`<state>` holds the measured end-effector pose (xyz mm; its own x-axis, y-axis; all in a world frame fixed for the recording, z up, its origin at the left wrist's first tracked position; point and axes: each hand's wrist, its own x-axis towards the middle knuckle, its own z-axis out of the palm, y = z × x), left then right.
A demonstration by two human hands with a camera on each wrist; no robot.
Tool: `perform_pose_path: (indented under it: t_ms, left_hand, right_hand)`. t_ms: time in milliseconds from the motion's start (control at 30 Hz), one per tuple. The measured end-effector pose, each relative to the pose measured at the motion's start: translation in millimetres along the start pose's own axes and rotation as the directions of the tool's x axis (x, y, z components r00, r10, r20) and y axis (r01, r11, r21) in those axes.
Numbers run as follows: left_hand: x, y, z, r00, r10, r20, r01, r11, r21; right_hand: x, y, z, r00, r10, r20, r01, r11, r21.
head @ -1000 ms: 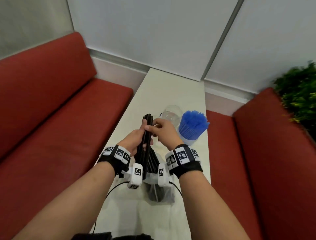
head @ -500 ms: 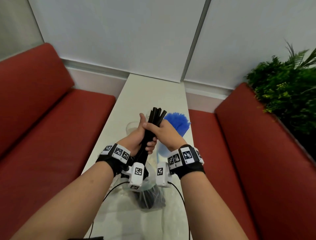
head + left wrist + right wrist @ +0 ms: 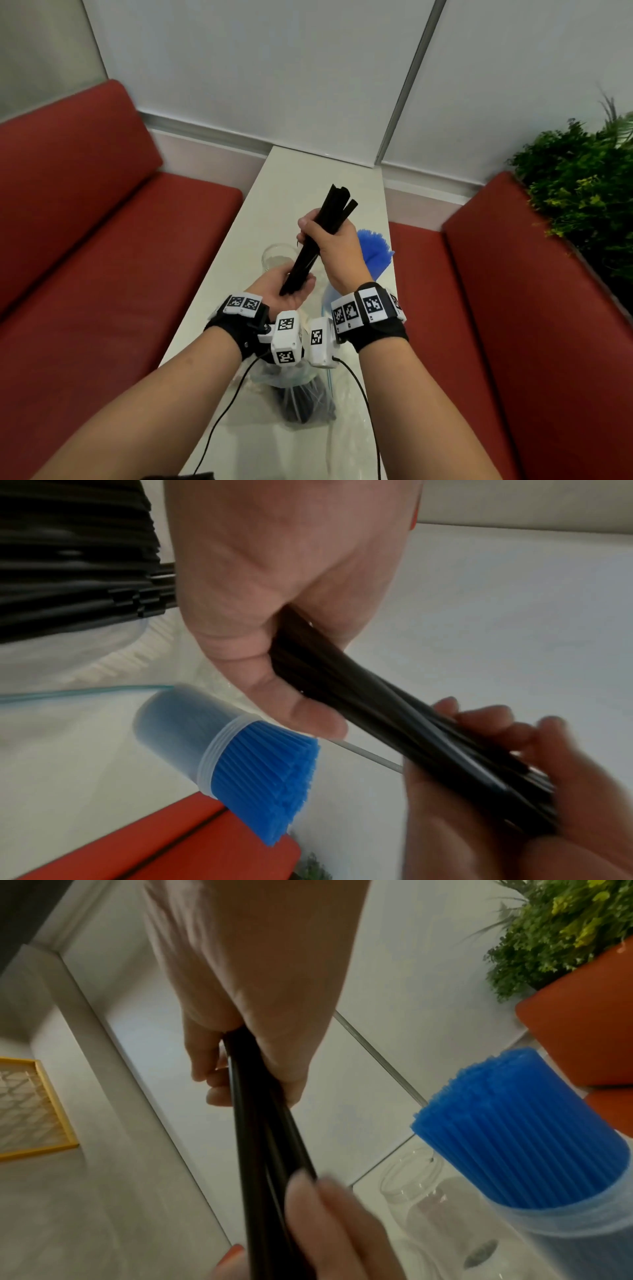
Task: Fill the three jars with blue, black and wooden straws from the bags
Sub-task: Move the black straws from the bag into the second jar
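Note:
A bundle of black straws [image 3: 325, 226] is held over the white table [image 3: 301, 178], its top leaning away and to the right. My right hand [image 3: 317, 236] grips the bundle around its middle. My left hand [image 3: 298, 286] curls under its lower ends, and the left fingers [image 3: 507, 739] wrap those ends. An empty clear jar [image 3: 275, 255] stands just beyond my left hand. Behind my right hand stands the jar of blue straws [image 3: 375, 248], packed full in the left wrist view [image 3: 240, 758]. The plastic bag with more black straws [image 3: 301, 397] lies under my wrists.
Red bench seats [image 3: 102, 274] run along both sides of the narrow table. A green plant [image 3: 582, 192] stands behind the right bench. An empty clear bag [image 3: 346, 404] lies beside the straw bag, and wrist cables [image 3: 219, 421] trail over the near table edge.
The black bundle has come up out of the bag and tipped to the right. My left hand slid down to its lower ends while my right hand kept its grip higher up.

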<state>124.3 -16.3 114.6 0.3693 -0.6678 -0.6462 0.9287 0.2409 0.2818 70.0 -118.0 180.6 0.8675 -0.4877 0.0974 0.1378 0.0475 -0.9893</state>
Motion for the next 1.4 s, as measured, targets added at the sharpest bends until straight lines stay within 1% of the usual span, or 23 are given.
perform_pose_path:
  t_ms: [133, 267, 333, 367, 433, 500, 567, 600, 633, 667, 700, 733, 767, 833, 900, 933, 1067, 1133, 1200, 1267, 1300, 1333, 1400]
  left_hand:
    - [8, 1, -7, 0.999, -0.003, -0.041, 0.004, 1.0, 0.025]
    - [17, 2, -15, 1.0, -0.004, -0.026, 0.005, 0.999, 0.038]
    - [22, 5, -20, 0.997, 0.057, -0.057, -0.052, 0.994, 0.092]
    - [25, 8, -25, 0.99, 0.111, -0.085, -0.097, 0.984, 0.15]
    - [30, 15, -34, 0.955, 0.248, -0.163, -0.188, 0.931, 0.314]
    - [36, 23, -47, 0.898, 0.368, -0.241, -0.225, 0.855, 0.467]
    - [43, 29, -60, 0.84, 0.452, -0.3, -0.201, 0.773, 0.602]
    - [46, 30, -67, 0.81, 0.5, -0.307, -0.161, 0.693, 0.702]
    - [49, 30, -73, 0.786, 0.545, -0.291, -0.097, 0.573, 0.814]
    - [52, 29, -80, 0.779, 0.571, -0.26, -0.021, 0.437, 0.899]
    - [54, 28, -85, 0.781, 0.578, -0.236, 0.052, 0.316, 0.947]
    - [57, 25, -91, 0.79, 0.569, -0.23, 0.109, 0.239, 0.965]
    - [62, 23, -97, 0.804, 0.549, -0.229, 0.144, 0.194, 0.97]
    - [70, 21, -105, 0.831, 0.483, -0.276, 0.206, 0.193, 0.959]
    - [77, 19, -113, 0.839, 0.444, -0.316, 0.246, 0.208, 0.947]
    - [79, 17, -116, 0.841, 0.43, -0.328, 0.255, 0.22, 0.942]
    - [93, 9, -126, 0.866, 0.405, -0.295, 0.225, 0.211, 0.951]
    - [99, 8, -129, 0.875, 0.4, -0.272, 0.2, 0.213, 0.956]
    - [105, 8, -131, 0.861, 0.43, -0.27, 0.184, 0.23, 0.956]
    - [110, 10, -131, 0.836, 0.477, -0.271, 0.195, 0.204, 0.959]
    - [113, 11, -131, 0.833, 0.489, -0.259, 0.193, 0.181, 0.964]
    - [115, 12, -130, 0.843, 0.483, -0.237, 0.18, 0.162, 0.97]
    - [118, 14, -128, 0.878, 0.436, -0.199, 0.136, 0.171, 0.976]
  right_hand:
    - [12, -8, -4, 1.0, -0.005, 0.011, 0.005, 0.999, 0.049]
    - [18, 0, 5, 0.996, 0.047, 0.08, -0.042, 0.997, -0.06]
    - [27, -1, 7, 0.995, 0.055, 0.089, -0.045, 0.994, -0.103]
    - [35, -5, 6, 0.997, 0.034, 0.067, -0.026, 0.993, -0.113]
    - [59, -15, 0, 0.999, -0.038, -0.031, 0.034, 0.992, -0.122]
    - [85, -21, -6, 0.986, -0.1, -0.134, 0.083, 0.989, -0.123]
    - [106, -15, -8, 0.972, -0.12, -0.202, 0.094, 0.986, -0.136]
    - [114, -6, -8, 0.968, -0.114, -0.224, 0.082, 0.986, -0.148]
    - [121, 4, -8, 0.965, -0.102, -0.242, 0.065, 0.985, -0.158]
    - [126, 16, -7, 0.962, -0.086, -0.26, 0.044, 0.986, -0.163]
    - [130, 29, -7, 0.958, -0.065, -0.278, 0.019, 0.986, -0.165]
    - [134, 42, -7, 0.955, -0.041, -0.294, -0.01, 0.985, -0.171]
    - [138, 54, -8, 0.952, -0.017, -0.306, -0.04, 0.983, -0.179]
    - [143, 75, -10, 0.945, 0.029, -0.325, -0.093, 0.979, -0.184]
    - [147, 91, -11, 0.941, 0.069, -0.332, -0.137, 0.973, -0.187]
    - [147, 99, -12, 0.938, 0.085, -0.335, -0.161, 0.965, -0.205]
    - [144, 124, -13, 0.924, 0.132, -0.359, -0.236, 0.935, -0.263]
    - [142, 130, -13, 0.921, 0.122, -0.369, -0.236, 0.93, -0.283]
    - [141, 131, -13, 0.921, 0.11, -0.373, -0.222, 0.936, -0.273]
    - [140, 128, -14, 0.923, 0.107, -0.369, -0.206, 0.948, -0.242]
    - [139, 126, -14, 0.924, 0.105, -0.369, -0.201, 0.952, -0.233]
    - [139, 124, -14, 0.923, 0.099, -0.371, -0.197, 0.952, -0.235]
    - [136, 118, -15, 0.924, 0.054, -0.379, -0.168, 0.946, -0.277]
